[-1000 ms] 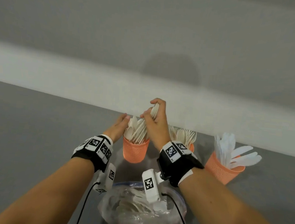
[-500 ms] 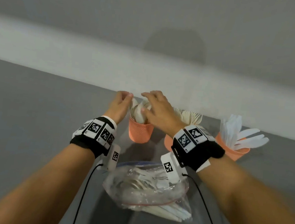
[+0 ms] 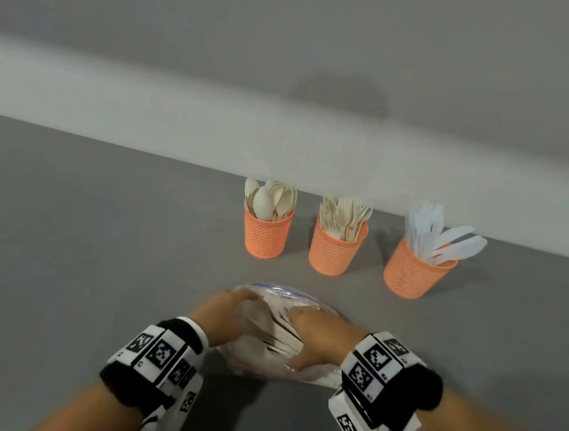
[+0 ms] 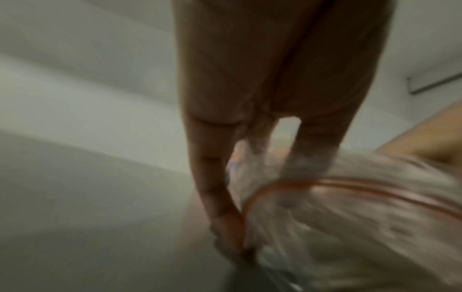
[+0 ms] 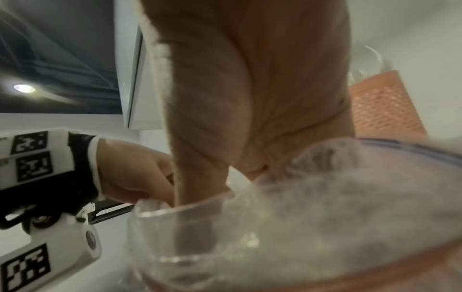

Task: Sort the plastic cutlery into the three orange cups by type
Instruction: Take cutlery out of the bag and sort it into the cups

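Both hands at the plastic bag, three cups behind.

The left hand pinches the edge of the bag on the table; the right hand reaches inside, its grip hidden. Behind stand the spoon cup, fork cup and knife cup.

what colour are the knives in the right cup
White, unlike the beige spoons and forks. The knives show best in the head view.

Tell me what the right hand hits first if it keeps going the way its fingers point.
The right hand reaches forward-left into the clear plastic bag, so its fingers likely meet the loose cutlery inside first. Depth is blurred.
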Tool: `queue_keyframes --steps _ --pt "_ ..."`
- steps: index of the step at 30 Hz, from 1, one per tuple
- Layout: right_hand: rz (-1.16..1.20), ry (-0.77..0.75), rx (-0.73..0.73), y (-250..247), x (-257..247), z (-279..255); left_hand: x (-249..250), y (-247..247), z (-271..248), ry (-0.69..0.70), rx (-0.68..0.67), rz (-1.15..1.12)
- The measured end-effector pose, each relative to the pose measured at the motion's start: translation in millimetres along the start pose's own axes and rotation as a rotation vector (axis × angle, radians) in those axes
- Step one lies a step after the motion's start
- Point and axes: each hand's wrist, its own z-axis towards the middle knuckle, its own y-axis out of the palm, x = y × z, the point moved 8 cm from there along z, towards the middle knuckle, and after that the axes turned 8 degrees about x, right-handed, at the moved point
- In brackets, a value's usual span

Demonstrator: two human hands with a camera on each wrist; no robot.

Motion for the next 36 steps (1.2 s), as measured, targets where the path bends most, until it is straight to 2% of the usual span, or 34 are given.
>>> queue_keyframes --steps 3,5,8,10,12,14,18,20,23,26,29,33,36 --pt "-0.013 0.004 0.068 0.5 -3.4 -6.6 15.5 -5.3 0.2 -0.009 0.073 -0.209" --pt "0.005 0.024 0.141 -1.5 -1.6 -8.6 14.5 -10.7 1.6 -0.090 0.158 -0.429" --pt "0.050 0.073 0.263 -3.5 6.8 -9.8 11.9 -2.0 -0.6 -0.264 0.088 -0.961" --pt "0.088 0.091 0.346 -6.3 11.2 -13.4 13.8 0.9 -1.6 -0.331 0.040 -1.154" --pt "0.194 0.086 0.392 -8.8 14.6 -19.8 20.9 -2.1 -3.3 -0.317 -0.010 -1.177" --pt "0.346 0.049 0.407 -10.1 16.8 -25.5 28.9 -9.4 -8.2 -0.271 -0.018 -1.094" --pt "0.575 -0.052 0.439 -16.8 15.2 -36.3 27.3 -25.4 -8.0 -0.160 0.161 -0.709" --pt "0.603 -0.077 0.465 -19.3 9.9 -41.2 33.0 -25.7 -6.7 -0.118 0.196 -0.673" --pt "0.578 -0.070 0.497 -20.0 7.5 -43.4 45.1 -19.7 -5.4 -0.153 0.160 -0.826" --pt "0.770 -0.041 0.417 -15.4 14.6 -40.3 52.9 -13.2 -5.7 -0.267 0.116 -1.186" --pt "0.935 -0.012 0.408 -13.7 25.4 -46.1 55.0 -11.6 -8.3 -0.394 0.087 -1.407" --pt "1.047 -0.011 0.482 -12.5 32.4 -54.1 70.5 -9.8 -9.1 -0.297 -0.063 -1.319" --pt "0.994 -0.039 0.545 -15.8 33.5 -55.2 74.4 -9.8 -4.6 -0.250 -0.007 -1.301"
